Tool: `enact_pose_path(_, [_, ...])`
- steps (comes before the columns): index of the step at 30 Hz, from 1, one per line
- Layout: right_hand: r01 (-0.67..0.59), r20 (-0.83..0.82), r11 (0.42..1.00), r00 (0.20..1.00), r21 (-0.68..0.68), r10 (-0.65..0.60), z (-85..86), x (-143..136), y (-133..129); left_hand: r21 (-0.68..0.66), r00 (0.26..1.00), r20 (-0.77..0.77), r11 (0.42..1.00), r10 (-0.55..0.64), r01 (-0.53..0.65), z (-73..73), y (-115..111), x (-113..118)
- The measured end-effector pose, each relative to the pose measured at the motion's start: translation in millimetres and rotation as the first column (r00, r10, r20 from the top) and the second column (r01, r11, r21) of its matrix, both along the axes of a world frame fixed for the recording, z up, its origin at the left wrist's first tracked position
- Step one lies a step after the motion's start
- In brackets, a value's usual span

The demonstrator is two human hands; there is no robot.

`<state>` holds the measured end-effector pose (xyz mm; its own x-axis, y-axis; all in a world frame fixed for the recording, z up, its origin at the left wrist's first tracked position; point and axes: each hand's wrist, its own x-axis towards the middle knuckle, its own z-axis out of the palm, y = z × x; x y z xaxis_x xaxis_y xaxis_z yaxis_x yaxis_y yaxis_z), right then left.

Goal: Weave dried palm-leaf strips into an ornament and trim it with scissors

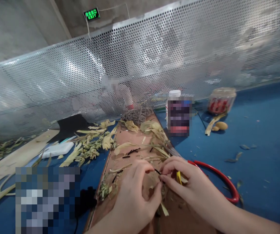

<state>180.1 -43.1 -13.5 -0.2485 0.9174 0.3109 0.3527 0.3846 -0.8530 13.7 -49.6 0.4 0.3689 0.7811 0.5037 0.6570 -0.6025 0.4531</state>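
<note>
Above the brown board (127,139), the left hand (136,190), fingers apart, is beside a short black strip (157,171) clamped in the fingers of the right hand (190,180); likely light, pliable, best held by one end.

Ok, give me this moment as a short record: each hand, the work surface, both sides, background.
left hand: curled, thumb and forefinger apart, beside the thin black piece
right hand: fingertips pinching that piece
work surface: brown board bearing dried leaves, more black pieces and tangled grey cord
left side: pale dried flowers, black sheet
right side: red loop, white-capped bottle, clear jar
background: perforated metal screen
</note>
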Motion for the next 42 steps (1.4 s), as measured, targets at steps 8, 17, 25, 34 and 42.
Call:
enact_pose_path(8, [0.003, -0.089, 0.999, 0.996, -0.050, -0.008, -0.8, 0.7, 3.3, 0.222, 0.990, -0.140, 0.975, 0.023, 0.009, -5.5, 4.0, -3.3])
enact_pose_path(17, [-0.041, -0.118, 0.996, 0.993, -0.074, 0.032, -3.5, 2.5, 3.9, 0.165, 0.999, -0.029, 0.986, -0.026, 0.030, -5.8, 5.1, 1.5])
enact_pose_path(25, [-0.031, -0.098, 0.997, 0.995, -0.073, 0.024, -2.4, 2.7, 6.2, -0.160, 0.989, 0.147, 0.987, 0.010, 0.013, 2.0, 3.7, 3.7])
enact_pose_path(34, [-0.042, -0.079, 0.998, 0.996, -0.038, 0.039, 0.5, 3.5, 6.3, -0.427, 0.940, 0.342, 0.893, 0.013, 0.143, 1.9, 6.8, 1.7])
enact_pose_path(42, [-0.063, -0.096, 0.998, 0.994, -0.008, 0.062, 0.0, 2.3, 3.0, -0.413, 0.964, 0.267, 0.903, -0.009, 0.123, 1.8, 7.5, 0.9])
